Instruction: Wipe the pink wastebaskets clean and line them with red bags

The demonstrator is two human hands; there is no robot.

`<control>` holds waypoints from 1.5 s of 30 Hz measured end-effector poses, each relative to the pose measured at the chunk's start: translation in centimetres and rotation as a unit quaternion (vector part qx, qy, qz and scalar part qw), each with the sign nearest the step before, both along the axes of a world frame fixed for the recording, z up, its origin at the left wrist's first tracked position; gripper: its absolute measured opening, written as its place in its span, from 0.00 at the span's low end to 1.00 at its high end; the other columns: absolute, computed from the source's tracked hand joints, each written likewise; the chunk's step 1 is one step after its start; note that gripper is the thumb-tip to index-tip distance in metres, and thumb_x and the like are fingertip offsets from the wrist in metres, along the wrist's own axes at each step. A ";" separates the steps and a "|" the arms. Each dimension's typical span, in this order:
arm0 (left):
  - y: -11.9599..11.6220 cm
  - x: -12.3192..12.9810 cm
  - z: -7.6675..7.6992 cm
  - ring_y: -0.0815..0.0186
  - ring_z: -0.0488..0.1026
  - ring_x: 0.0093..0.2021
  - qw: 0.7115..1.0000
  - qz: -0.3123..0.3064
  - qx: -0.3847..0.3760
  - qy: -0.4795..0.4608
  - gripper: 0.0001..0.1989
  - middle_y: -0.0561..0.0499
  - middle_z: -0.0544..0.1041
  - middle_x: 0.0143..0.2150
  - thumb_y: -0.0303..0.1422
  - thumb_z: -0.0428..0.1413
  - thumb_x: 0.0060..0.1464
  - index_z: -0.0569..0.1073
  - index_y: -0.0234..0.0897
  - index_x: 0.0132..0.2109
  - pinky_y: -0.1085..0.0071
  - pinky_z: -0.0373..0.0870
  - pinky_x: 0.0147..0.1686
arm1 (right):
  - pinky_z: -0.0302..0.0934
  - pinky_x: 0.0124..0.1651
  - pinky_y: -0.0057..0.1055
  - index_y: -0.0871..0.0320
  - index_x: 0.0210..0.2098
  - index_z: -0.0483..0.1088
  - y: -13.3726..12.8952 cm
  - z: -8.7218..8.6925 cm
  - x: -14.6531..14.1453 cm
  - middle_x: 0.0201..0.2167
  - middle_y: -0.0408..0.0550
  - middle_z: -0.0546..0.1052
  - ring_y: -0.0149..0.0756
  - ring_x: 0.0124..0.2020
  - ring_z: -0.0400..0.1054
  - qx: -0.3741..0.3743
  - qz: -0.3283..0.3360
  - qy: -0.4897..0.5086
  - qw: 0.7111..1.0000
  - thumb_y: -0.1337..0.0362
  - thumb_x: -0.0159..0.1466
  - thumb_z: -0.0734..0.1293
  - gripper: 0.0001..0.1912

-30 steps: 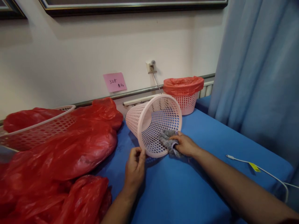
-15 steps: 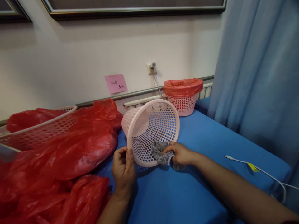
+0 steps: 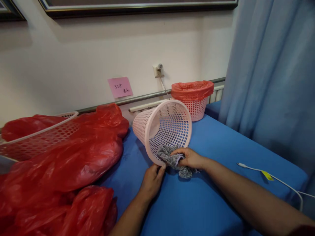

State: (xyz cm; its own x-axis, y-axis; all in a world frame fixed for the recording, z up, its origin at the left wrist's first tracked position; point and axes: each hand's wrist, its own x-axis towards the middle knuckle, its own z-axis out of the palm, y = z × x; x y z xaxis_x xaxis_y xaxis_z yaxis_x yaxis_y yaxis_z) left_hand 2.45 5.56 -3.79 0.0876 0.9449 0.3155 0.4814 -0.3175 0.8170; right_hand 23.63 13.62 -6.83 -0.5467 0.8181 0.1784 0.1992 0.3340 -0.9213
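Observation:
A pale pink perforated wastebasket (image 3: 141, 126) lies on its side on the blue-covered table, its mouth turned toward me. My left hand (image 3: 151, 182) pinches the lower rim between thumb and fingers. In my right hand (image 3: 190, 158) is a bunched grey speckled cloth (image 3: 169, 157), pressed against the lower inside of the rim. Part of the cloth hangs below the right fingers, outside the basket. The fingertips of the right hand are partly sunk in the cloth.
Red plastic bags (image 3: 61, 164) heap up on the left around a larger pink basket (image 3: 41, 139). At the back stands a pink basket lined with a red bag (image 3: 193, 91). A white cable (image 3: 283, 183) lies on the blue table (image 3: 216, 203) at right, before a blue curtain (image 3: 265, 72).
My left hand has slid right along the rim to its bottom, close to the right hand. The basket has turned and shifted slightly right. The cloth stays at the lower rim.

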 end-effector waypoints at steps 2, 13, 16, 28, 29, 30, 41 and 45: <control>-0.1 -0.7 0.5 0.59 0.80 0.34 0.998 0.058 0.029 -0.010 0.17 0.50 0.81 0.31 0.47 0.56 0.63 0.79 0.40 0.37 0.65 0.79 0.38 | 0.72 0.45 0.32 0.54 0.49 0.82 -0.2 0.1 0.0 0.40 0.42 0.83 0.36 0.39 0.77 0.019 -0.017 -0.019 0.999 0.73 0.53 0.73 0.24; -1.4 -2.8 3.5 0.66 0.71 0.25 0.962 0.225 0.155 -0.009 0.18 0.57 0.73 0.26 0.50 0.55 0.65 0.72 0.41 0.36 0.72 0.69 0.28 | 0.62 0.57 0.48 0.55 0.57 0.79 1.8 3.8 6.2 0.55 0.60 0.71 0.56 0.57 0.66 0.214 -0.373 -0.180 0.885 0.77 0.59 0.64 0.29; -1.6 -2.5 3.6 0.66 0.71 0.25 0.962 0.215 0.170 0.005 0.17 0.57 0.73 0.25 0.49 0.55 0.64 0.72 0.41 0.35 0.72 0.68 0.27 | 0.64 0.51 0.43 0.56 0.52 0.82 0.8 3.5 5.0 0.49 0.59 0.75 0.51 0.48 0.72 0.185 -0.302 -0.243 0.903 0.74 0.60 0.66 0.23; -1.7 -2.1 4.8 0.65 0.71 0.26 0.975 0.158 0.152 0.044 0.15 0.57 0.73 0.26 0.45 0.52 0.67 0.70 0.43 0.34 0.71 0.70 0.28 | 0.68 0.57 0.44 0.54 0.53 0.81 5.3 9.8 4.5 0.50 0.55 0.78 0.48 0.50 0.75 0.148 -0.418 -0.154 0.883 0.65 0.64 0.67 0.20; -1.6 -2.0 4.8 0.65 0.71 0.26 0.976 0.153 0.148 0.044 0.15 0.56 0.73 0.27 0.45 0.52 0.67 0.70 0.43 0.34 0.71 0.70 0.28 | 0.67 0.59 0.43 0.53 0.53 0.81 5.7 11.2 3.9 0.51 0.54 0.77 0.48 0.52 0.74 0.169 -0.420 -0.123 0.883 0.66 0.63 0.67 0.20; -1.6 -1.9 4.9 0.65 0.71 0.26 0.977 0.150 0.145 0.043 0.15 0.56 0.73 0.27 0.45 0.51 0.67 0.70 0.43 0.34 0.71 0.70 0.28 | 0.67 0.61 0.43 0.53 0.52 0.81 5.7 12.4 3.0 0.52 0.52 0.77 0.47 0.53 0.73 0.193 -0.411 -0.076 0.888 0.67 0.62 0.68 0.20; -2.0 -2.9 4.0 0.65 0.71 0.28 0.978 0.149 0.145 0.004 0.17 0.56 0.73 0.28 0.47 0.52 0.69 0.72 0.42 0.36 0.71 0.71 0.31 | 0.71 0.50 0.39 0.51 0.48 0.81 -6.8 5.8 -5.1 0.42 0.48 0.76 0.42 0.44 0.73 0.152 -0.065 -0.090 0.982 0.72 0.57 0.72 0.20; -1.2 -3.0 2.6 0.62 0.79 0.38 0.976 0.153 0.151 -0.033 0.18 0.50 0.81 0.41 0.48 0.56 0.67 0.74 0.39 0.51 0.66 0.78 0.39 | 0.70 0.54 0.44 0.53 0.58 0.77 -7.2 6.9 -2.3 0.51 0.55 0.74 0.47 0.50 0.72 0.327 -0.124 -0.051 0.935 0.72 0.58 0.71 0.28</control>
